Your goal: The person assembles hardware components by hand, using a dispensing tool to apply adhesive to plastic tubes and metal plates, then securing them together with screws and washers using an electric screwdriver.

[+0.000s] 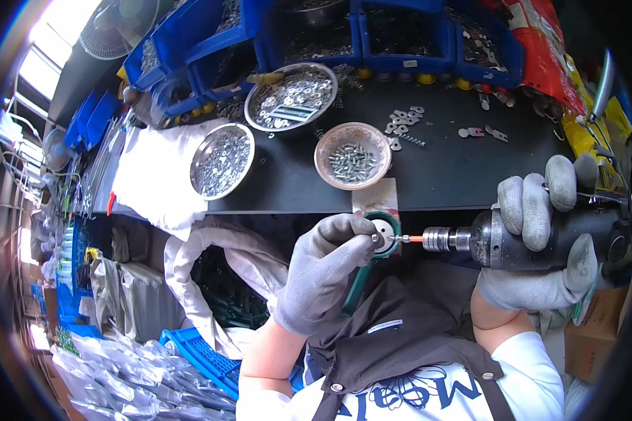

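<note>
My left hand [323, 270], in a grey glove, is closed at the round head of a green-handled part [359, 288] with a white disc [383, 237]. Its thumb and forefinger are pinched over the disc's left side, where a tiny silvery piece shows at the fingertips. The green handle slants down beside the palm. My gloved right hand [541, 217] grips a black power screwdriver [516, 238] lying level. Its orange-banded bit [416, 239] points left and reaches the right edge of the round head. Small metal at the bit's tip is too fine to make out.
On the black table [274, 175] stand a bowl of screws [353, 184], a steel bowl of small parts [198, 184] and a bowl of washers [333, 105]. Loose metal clips [400, 121] lie to the right. Blue bins [407, 64] line the back; a blue crate [202, 365] stands lower left.
</note>
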Demonstrator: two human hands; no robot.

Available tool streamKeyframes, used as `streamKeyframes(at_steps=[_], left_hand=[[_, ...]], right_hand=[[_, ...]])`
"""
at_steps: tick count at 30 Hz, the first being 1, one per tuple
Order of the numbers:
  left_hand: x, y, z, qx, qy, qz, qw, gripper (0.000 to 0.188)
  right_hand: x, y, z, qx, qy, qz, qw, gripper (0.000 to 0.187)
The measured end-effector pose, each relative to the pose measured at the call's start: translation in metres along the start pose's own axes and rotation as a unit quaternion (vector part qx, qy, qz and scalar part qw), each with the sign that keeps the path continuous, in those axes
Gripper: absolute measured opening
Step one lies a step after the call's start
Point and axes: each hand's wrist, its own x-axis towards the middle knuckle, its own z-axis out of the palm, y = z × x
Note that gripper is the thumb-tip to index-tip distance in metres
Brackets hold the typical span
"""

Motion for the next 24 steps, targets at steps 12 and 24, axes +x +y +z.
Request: streamKeyframes(at_steps=[12, 24], left_hand=[[-0.012, -0.009, -0.014, -0.022, -0.009, -0.022, 0.999, 0.013], [0.002, -0.021, -0.029, 0.196, -0.161, 0.312, 0.916, 0.031]], right_hand=[[-0.013, 0.013, 0.008, -0.012, -0.014, 0.032, 0.999, 0.064], [-0.005, 0.017, -0.008, 0.114, 0.058, 0.061, 0.99, 0.06]])
